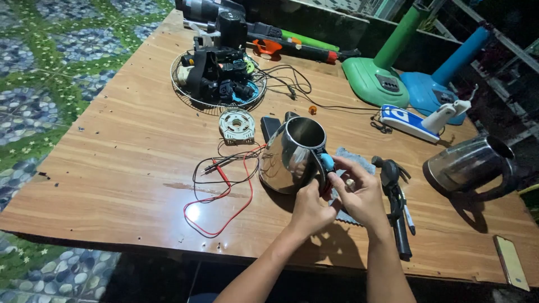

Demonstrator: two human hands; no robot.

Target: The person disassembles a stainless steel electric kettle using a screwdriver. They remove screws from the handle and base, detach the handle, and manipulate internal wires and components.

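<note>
Left hand point(310, 209), right hand point(359, 193) grip kettle point(292, 154) handle.

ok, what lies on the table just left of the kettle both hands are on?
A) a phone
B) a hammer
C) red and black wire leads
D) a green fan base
C: red and black wire leads loop on the table left of the steel kettle, which the left hand and right hand grip at its handle side.
</note>
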